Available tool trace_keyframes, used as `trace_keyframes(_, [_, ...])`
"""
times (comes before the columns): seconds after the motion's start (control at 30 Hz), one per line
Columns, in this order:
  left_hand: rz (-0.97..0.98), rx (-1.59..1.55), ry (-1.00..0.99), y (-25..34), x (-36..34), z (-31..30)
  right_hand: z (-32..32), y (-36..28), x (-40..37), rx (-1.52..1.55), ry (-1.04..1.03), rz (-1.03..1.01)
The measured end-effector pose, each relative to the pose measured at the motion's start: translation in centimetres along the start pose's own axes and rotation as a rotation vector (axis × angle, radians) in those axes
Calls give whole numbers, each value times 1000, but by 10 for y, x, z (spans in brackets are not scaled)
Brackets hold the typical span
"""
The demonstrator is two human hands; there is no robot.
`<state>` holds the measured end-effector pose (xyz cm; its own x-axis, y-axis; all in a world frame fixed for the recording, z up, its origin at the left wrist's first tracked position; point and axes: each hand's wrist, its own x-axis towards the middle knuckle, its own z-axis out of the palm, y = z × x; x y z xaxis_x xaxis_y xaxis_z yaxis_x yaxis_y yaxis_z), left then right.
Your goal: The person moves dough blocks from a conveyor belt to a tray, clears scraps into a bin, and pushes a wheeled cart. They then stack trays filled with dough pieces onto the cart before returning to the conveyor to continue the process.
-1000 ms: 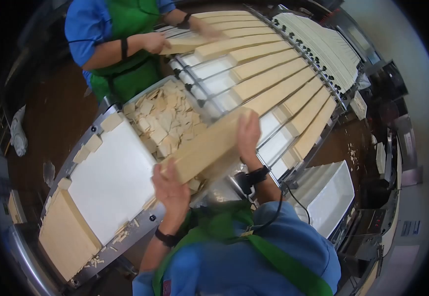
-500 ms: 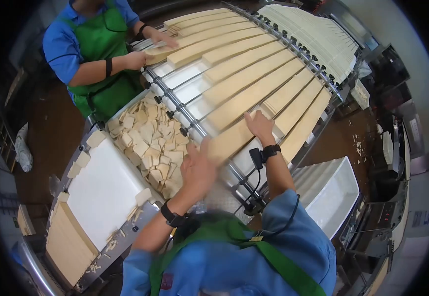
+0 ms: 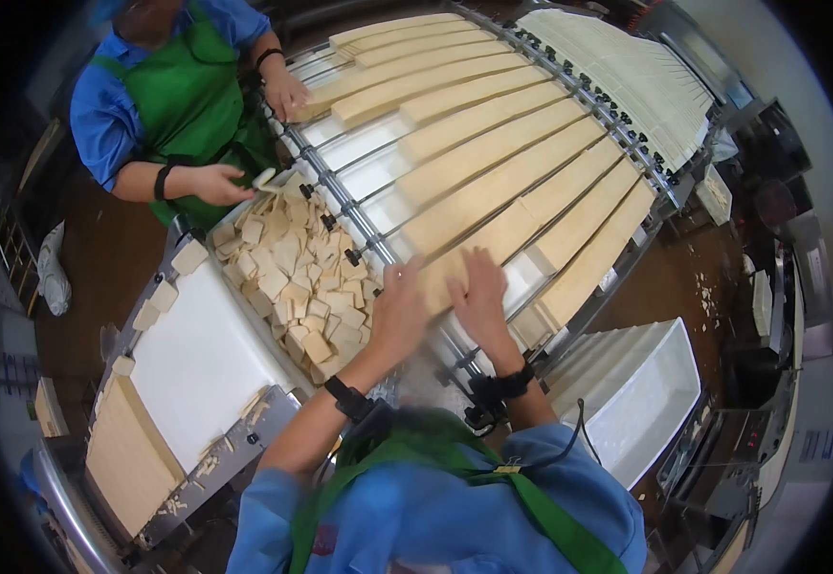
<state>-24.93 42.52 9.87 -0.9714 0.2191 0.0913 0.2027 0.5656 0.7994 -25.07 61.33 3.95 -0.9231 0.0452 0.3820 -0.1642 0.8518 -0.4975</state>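
Long pale strips of stacked thin sheets, like dough or wafer, lie in lanes on the slatted table. My left hand (image 3: 400, 311) is at the near end of one pale strip (image 3: 445, 277), its fingers bent against the left side and slightly blurred. On that strip's right side, my right hand (image 3: 479, 295) has its fingers curled over the top edge. The strip's end sits between my two hands, near the metal rail (image 3: 368, 230). Beside my right hand, a shorter pale stack (image 3: 533, 325) lies in the adjoining lane.
A bin of loose square pieces (image 3: 292, 253) is left of my left hand. Beyond it, a co-worker's hand (image 3: 223, 184) holds a small pale piece over the bin. A white belt (image 3: 196, 335) runs at left; a white tub (image 3: 641, 402) stands at right.
My right hand has come back along the strip toward its near end, closer to my left hand. The co-worker's one hand has left the strips and is over the bin.
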Motion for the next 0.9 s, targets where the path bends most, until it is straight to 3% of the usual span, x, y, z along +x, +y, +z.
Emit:
trace_keyframes(0.1, [46,-71,-51,-9,-3,-10,-13,-43,-16,121,-207,-55])
trace_keyframes(0.17, [184,-202,-78,-19,-3,-15,-3,-42,-22,100,-208,-103])
trace_keyframes(0.3, [254,-240,107,-47,-11,-7,7,-41,-18,-48,-80,-234])
trace_keyframes(0.37, [127,-306,191,-62,-26,-5,5,-44,-14,-212,-40,-499])
trace_keyframes(0.43, [-41,-240,477,-80,-41,-6,9,-42,-12,-185,-42,-541])
trace_keyframes(0.5, [-131,-200,488,-107,-52,-11,10,-40,-10,-204,-96,-512])
trace_keyframes(0.57, [-274,-83,329,-138,-64,-16,7,-45,-8,-222,-123,-536])
trace_keyframes(0.6, [-520,20,274,-140,-70,-18,7,-46,-9,-203,-93,-527])
trace_keyframes(0.63, [-547,19,297,-153,-79,-19,8,-46,-9,-185,-64,-515])
trace_keyframes(0.7, [-403,263,337,-165,-97,-24,11,-50,-8,-202,-89,-529])
trace_keyframes(0.77, [-394,224,398,-155,-108,-20,11,-48,-12,-231,-45,-490])
trace_keyframes(0.87, [-14,0,407,-131,-106,-4,14,-47,-14,-212,-46,-478])
trace_keyframes(0.9, [-17,-12,409,-122,-103,4,15,-48,-14,-194,-38,-474])
